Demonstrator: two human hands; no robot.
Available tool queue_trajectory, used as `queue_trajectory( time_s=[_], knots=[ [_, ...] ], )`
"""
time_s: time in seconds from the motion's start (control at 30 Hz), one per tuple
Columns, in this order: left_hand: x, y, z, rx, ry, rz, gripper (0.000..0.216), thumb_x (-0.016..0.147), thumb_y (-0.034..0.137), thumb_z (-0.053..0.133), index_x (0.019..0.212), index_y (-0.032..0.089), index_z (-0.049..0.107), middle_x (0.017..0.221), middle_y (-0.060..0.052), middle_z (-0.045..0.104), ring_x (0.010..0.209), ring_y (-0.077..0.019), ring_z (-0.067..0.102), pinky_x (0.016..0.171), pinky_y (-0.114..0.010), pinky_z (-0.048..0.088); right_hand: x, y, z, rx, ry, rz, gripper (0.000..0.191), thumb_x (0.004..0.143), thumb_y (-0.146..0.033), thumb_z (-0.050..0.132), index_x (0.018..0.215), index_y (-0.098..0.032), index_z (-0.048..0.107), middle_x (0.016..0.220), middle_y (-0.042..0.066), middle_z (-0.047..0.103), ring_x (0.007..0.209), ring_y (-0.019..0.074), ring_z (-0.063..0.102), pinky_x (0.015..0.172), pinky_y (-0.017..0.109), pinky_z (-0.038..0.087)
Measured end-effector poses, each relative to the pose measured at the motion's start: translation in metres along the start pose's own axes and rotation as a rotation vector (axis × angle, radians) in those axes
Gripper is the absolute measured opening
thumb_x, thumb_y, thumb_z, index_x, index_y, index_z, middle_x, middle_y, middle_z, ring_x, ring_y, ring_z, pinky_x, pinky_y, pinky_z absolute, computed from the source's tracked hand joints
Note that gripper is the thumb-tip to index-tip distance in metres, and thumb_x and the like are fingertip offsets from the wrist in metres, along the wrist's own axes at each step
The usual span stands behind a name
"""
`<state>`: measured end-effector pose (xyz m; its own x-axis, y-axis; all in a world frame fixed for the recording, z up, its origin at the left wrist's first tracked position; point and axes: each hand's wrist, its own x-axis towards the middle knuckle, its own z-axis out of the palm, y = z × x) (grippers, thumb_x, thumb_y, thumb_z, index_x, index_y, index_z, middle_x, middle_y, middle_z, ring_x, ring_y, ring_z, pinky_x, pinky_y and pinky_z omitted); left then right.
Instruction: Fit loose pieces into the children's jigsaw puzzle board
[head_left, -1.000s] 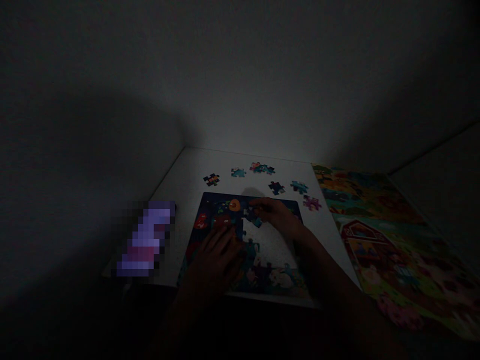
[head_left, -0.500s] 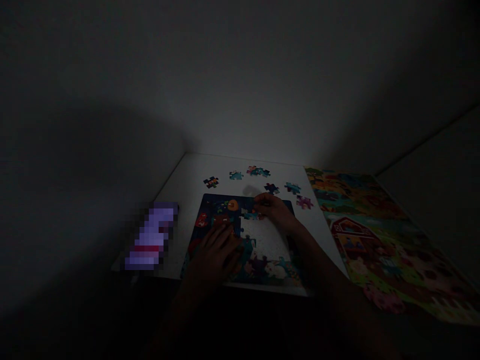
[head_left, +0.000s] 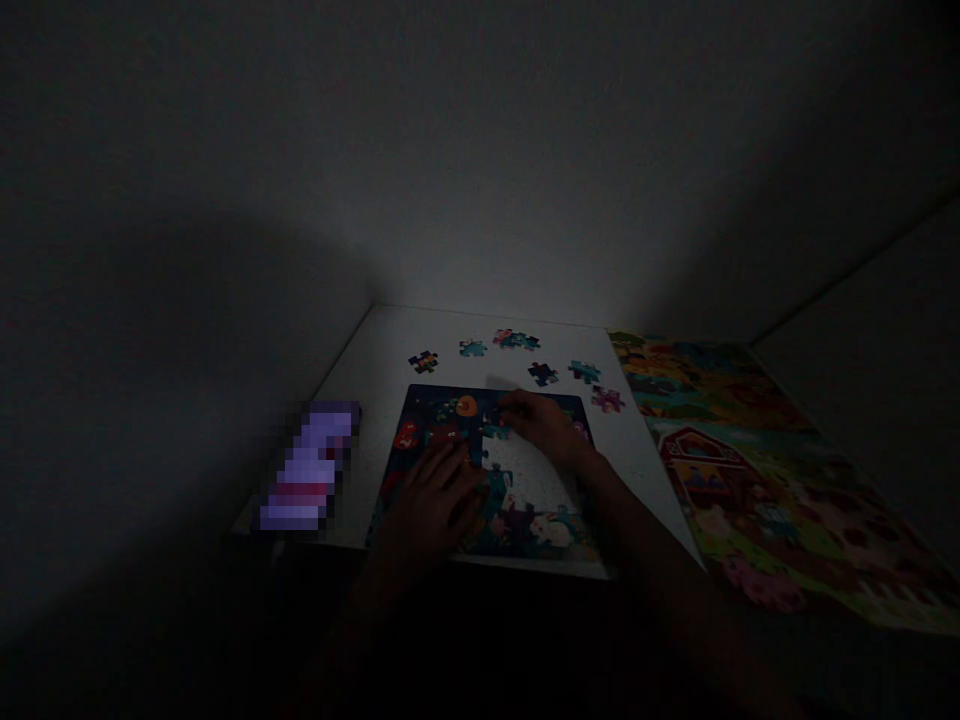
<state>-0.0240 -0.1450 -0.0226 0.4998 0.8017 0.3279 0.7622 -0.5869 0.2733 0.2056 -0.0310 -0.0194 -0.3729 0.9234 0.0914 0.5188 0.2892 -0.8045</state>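
A partly assembled jigsaw puzzle (head_left: 431, 405) with a dark blue border and cartoon animals lies on the white table. My left hand (head_left: 435, 490) rests flat over its left part, fingers stretched out. At the upper edge of the bare gap in the middle, my right hand (head_left: 536, 420) has its fingers pinched together. A teal puzzle piece (head_left: 495, 432) shows just under these fingertips, its upper part hidden by them. The room is dim, so the exact grip is hard to see.
Beyond the puzzle lie loose pieces: a dark multicoloured one (head_left: 424, 361), a teal one (head_left: 472, 348), a dark blue one (head_left: 542, 374) and a pink one (head_left: 608, 399), among others. Illustrated farm sheets (head_left: 750, 480) cover the right side. A blurred lit screen (head_left: 311, 465) is at left.
My right hand has shifted slightly left, its fingertips now over the upper part of the teal piece. My left hand stays on the puzzle. The view has tilted slightly.
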Motion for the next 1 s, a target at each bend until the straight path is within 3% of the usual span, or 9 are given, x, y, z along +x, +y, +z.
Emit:
queue_trajectory(
  time_s=[0.57,0.67,0.77,1.0],
  knots=[
    [0.002,0.003,-0.004,-0.029,0.020,-0.017,0.029,0.098,0.034,0.048,0.121,0.025,0.063,0.144,-0.010,0.051,0.139,-0.0274,0.039,0.110,-0.051,0.041,-0.005,-0.020,0.009,-0.331,0.003,0.017,0.025,0.094,-0.024,0.050,0.113,-0.023,0.066,0.112,0.011,0.063,0.094,0.0226,0.062,0.085,0.037,0.047],
    [0.003,0.004,-0.005,-0.036,0.005,-0.019,0.029,0.098,0.033,0.047,0.121,0.024,0.063,0.143,-0.011,0.051,0.139,-0.0275,0.038,0.110,-0.051,0.040,-0.008,-0.022,0.008,-0.389,-0.024,0.030,0.025,0.092,-0.031,0.056,0.115,-0.023,0.064,0.115,0.011,0.058,0.095,0.0231,0.062,0.083,0.036,0.048],
    [0.002,0.003,-0.004,-0.041,0.001,-0.026,0.029,0.097,0.032,0.048,0.121,0.024,0.062,0.144,-0.010,0.051,0.141,-0.0270,0.036,0.111,-0.052,0.039,-0.010,-0.023,0.006,-0.369,-0.067,0.015,0.040,0.085,-0.039,0.067,0.122,-0.024,0.061,0.121,0.013,0.054,0.097,0.0256,0.061,0.082,0.038,0.050],
    [0.001,0.002,-0.003,-0.044,0.003,-0.029,0.028,0.097,0.031,0.049,0.121,0.024,0.062,0.144,-0.009,0.051,0.140,-0.0270,0.037,0.110,-0.052,0.040,-0.012,-0.020,0.007,-0.323,-0.086,0.015,0.049,0.083,-0.037,0.069,0.129,-0.026,0.055,0.121,0.011,0.055,0.096,0.0248,0.061,0.079,0.037,0.050]
  ],
)
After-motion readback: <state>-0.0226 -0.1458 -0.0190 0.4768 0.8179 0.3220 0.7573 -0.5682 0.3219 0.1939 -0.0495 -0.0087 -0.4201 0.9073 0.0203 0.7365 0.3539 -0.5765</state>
